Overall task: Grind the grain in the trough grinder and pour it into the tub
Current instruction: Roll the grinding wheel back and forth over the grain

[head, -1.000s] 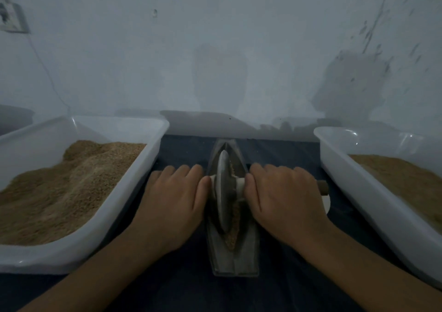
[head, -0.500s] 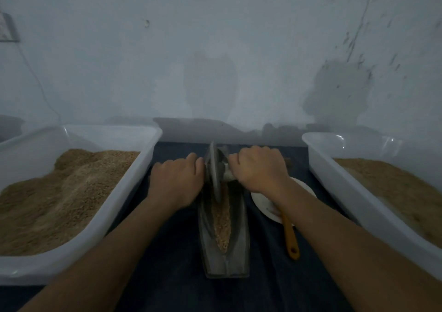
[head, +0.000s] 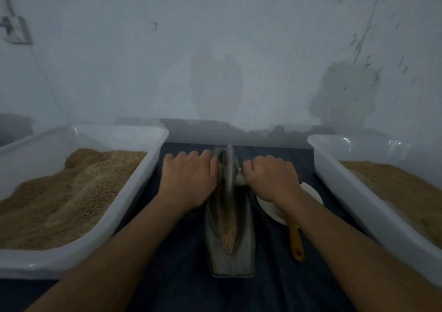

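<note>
Grinding station: both hands on the wheel axle.
Left hand [head: 189, 180] and right hand [head: 270, 180] grip the axle either side of the grinding wheel [head: 229, 170], at the far end of the grain-filled trough grinder [head: 229, 228], between two tubs.

trough grinder [head: 230, 247] lies between left tub [head: 134, 187] and right tub [head: 354, 192].

A plain, dim workroom for hand-processing grain: a stained, scuffed whitewashed wall [head: 215, 48] with a surface-mounted switch box [head: 15, 30], a dark cloth-covered worktable [head: 181, 287], and big translucent white plastic tubs [head: 134, 192] heaped with brown meal on both sides.
</note>
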### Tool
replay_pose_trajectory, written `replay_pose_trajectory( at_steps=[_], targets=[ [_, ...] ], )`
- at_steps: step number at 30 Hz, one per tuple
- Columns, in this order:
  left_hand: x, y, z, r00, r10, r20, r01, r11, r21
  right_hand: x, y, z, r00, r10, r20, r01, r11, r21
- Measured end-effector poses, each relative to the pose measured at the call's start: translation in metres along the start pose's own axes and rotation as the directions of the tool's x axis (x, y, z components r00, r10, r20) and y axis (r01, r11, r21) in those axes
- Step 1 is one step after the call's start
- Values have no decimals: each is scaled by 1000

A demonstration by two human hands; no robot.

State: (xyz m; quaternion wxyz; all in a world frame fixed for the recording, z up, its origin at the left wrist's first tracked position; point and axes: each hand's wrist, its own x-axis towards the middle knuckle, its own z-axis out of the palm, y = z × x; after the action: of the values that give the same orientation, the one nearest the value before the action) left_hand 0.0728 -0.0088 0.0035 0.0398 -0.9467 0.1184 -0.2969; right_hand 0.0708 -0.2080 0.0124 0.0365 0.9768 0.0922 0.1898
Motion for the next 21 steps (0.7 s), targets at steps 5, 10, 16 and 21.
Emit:
replay_pose_trajectory(
  at_steps=[5,10,16,21],
  targets=[
    [27,-3,8,992,-34,123,37,999,-23,21,1,3,997,-9,80,10,1000,-14],
    [-18,1,-2,997,-22,-69,16,996,-86,-25,-6,-2,991,-55,-123,60,997,37],
    [-45,-4,-10,990,27,-138,-48,987,-151,-59,-15,-7,951,-10,-308,41,994,96],
    [-37,-2,-1,984,-76,-164,40,976,-213,-49,-16,-6,946,-10,-325,43,994,97]
  ],
)
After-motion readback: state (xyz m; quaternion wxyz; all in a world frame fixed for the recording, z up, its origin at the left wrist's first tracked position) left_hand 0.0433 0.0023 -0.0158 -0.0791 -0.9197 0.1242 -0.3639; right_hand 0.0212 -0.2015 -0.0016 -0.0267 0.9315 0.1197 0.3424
